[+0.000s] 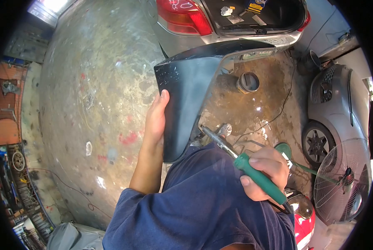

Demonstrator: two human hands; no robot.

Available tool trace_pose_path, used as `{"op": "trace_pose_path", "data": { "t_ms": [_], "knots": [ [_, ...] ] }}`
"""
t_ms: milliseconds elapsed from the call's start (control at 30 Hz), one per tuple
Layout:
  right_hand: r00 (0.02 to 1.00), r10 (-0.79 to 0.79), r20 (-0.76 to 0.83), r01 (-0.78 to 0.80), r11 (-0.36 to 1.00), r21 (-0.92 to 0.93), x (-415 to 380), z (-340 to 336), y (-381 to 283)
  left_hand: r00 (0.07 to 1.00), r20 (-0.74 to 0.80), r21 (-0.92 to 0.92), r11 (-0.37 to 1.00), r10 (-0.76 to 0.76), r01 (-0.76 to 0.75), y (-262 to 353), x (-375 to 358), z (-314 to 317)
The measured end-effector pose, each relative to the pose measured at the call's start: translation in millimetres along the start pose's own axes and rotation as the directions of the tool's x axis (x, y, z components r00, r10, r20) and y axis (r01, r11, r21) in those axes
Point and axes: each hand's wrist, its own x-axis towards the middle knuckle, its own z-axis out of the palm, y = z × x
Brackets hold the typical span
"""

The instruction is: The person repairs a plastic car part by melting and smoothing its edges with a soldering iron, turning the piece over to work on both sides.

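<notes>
A large black curved panel (190, 79), like a car bumper, stands tilted in front of me, with light dusty smears and white specks on its face. My left hand (156, 116) grips its left edge, thumb on the outer face. My right hand (266, 173) is closed around the green handle of a soldering iron (253, 177). The iron's metal shaft points up and left, and its tip is at the panel's lower right edge; whether they touch I cannot tell. A cord runs from the handle's lower end.
Beyond the panel is a silver car (186, 39) with an open trunk. A round container (248, 82) sits on the wet floor (274, 79). At right are a grey car (336, 96) and a caged fan (342, 181). Tools (26, 200) line the far left. A cable crosses the floor.
</notes>
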Motion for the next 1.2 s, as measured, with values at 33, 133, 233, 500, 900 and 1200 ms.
{"op": "trace_pose_path", "data": {
  "t_ms": [33,133,233,500,900,1200],
  "knots": [
    [1.000,-0.002,-0.004,0.002,1.000,0.006,-1,1,1,1.000,0.010,-0.015,1.000,-0.021,0.021,0,0,0],
    [1.000,-0.002,-0.009,0.002,1.000,0.020,-2,2,3,0.999,0.013,-0.023,0.999,-0.048,0.049,-1,1,0],
    [1.000,0.014,0.001,-0.014,1.000,0.026,-3,1,3,0.999,0.010,-0.023,0.999,-0.038,0.038,-2,0,2],
    [0.999,0.032,0.017,-0.033,0.999,0.042,-3,0,2,0.999,0.041,-0.041,0.999,-0.025,0.026,3,-9,17],
    [0.999,0.022,0.023,-0.022,1.000,0.004,-5,-3,-1,0.999,0.002,0.016,0.998,0.053,-0.053,-4,-11,13],
    [1.000,0.016,0.014,-0.016,1.000,0.002,-4,-3,-2,0.995,-0.016,0.065,0.993,0.098,-0.097,-2,-11,12]
  ]
}}
